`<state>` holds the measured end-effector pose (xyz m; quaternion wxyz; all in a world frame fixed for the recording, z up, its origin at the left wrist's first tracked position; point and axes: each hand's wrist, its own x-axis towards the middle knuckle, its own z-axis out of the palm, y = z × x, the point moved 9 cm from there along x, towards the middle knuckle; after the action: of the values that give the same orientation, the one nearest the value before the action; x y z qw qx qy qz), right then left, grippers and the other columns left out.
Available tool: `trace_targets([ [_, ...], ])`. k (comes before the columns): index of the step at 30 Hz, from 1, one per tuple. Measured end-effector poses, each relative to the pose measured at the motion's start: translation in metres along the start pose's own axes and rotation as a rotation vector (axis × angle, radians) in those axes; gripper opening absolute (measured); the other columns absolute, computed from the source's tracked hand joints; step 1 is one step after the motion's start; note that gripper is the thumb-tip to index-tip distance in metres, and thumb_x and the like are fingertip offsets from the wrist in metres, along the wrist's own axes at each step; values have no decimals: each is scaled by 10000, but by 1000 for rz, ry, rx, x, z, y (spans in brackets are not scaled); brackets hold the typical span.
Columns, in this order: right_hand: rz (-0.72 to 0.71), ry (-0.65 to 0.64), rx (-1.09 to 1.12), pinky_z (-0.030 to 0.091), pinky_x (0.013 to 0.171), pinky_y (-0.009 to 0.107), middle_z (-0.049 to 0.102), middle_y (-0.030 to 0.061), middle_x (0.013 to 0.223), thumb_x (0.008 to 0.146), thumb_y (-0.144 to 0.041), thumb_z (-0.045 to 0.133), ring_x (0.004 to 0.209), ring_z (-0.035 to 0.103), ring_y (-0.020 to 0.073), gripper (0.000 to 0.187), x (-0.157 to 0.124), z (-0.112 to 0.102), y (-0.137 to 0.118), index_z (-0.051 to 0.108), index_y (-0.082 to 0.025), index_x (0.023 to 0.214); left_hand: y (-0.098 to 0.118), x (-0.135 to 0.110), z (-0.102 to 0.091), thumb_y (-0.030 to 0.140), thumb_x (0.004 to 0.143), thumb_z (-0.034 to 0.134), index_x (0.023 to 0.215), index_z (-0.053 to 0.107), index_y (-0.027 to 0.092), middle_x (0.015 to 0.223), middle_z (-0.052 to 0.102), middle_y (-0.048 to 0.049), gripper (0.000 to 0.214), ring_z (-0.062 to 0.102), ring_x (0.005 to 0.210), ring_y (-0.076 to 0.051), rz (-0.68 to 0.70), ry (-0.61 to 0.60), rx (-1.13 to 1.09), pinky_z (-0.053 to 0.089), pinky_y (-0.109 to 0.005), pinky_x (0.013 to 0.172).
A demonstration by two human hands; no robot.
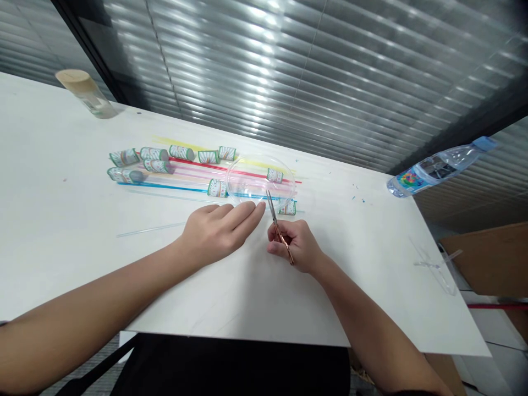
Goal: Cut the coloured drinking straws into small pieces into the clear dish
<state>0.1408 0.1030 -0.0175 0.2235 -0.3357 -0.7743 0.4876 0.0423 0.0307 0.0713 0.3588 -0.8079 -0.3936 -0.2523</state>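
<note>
My right hand [295, 245] is closed round the copper-coloured handles of a small pair of scissors [277, 225], blades pointing away toward a clear plastic bowl [260, 181]. My left hand [220, 231] lies palm down on the white table [82, 231], fingers together and stretched toward the bowl's near rim. I cannot make out whether it pinches something thin. Behind and under the bowl lie several coloured drinking straws [165, 187] and several small rolls with green-and-white labels [154, 154].
A clear straw [150, 229] lies left of my left hand. A jar with a wooden lid [86, 92] stands far left, a water bottle [439, 166] lies at the far right edge, and a clear plastic stand [437, 264] sits near the right edge. Window blinds run behind.
</note>
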Motion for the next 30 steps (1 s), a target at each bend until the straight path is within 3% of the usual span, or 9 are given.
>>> trace_targets([
  [9,3,9,0,313,502,238,451,-39,515,711,-794,545,485,399,96,613,0,0,3,540,-181,690,-2,0,1,99,831,520,1231,531,176,845,704,5,407,543,535,-73,-19,-20,-56,355,-232,459],
  [22,-1,18,18,308,500,239,447,-41,513,727,-773,553,491,402,98,592,0,-1,2,548,-183,686,0,1,-1,112,816,559,1179,541,136,835,714,1,365,548,523,-78,9,-17,-14,364,-247,459],
  [27,-2,27,27,313,495,236,449,-42,506,733,-754,572,485,392,96,574,0,-1,2,535,-184,673,-3,-1,4,128,844,508,1258,493,200,865,713,-2,420,548,517,-71,-25,-63,-52,338,-235,446],
  [30,22,15,60,319,480,231,452,-48,481,734,-741,586,455,397,92,561,0,1,4,519,-188,665,-3,0,1,124,831,536,1219,525,185,846,715,0,393,551,515,-69,-26,-33,-44,334,-234,437],
])
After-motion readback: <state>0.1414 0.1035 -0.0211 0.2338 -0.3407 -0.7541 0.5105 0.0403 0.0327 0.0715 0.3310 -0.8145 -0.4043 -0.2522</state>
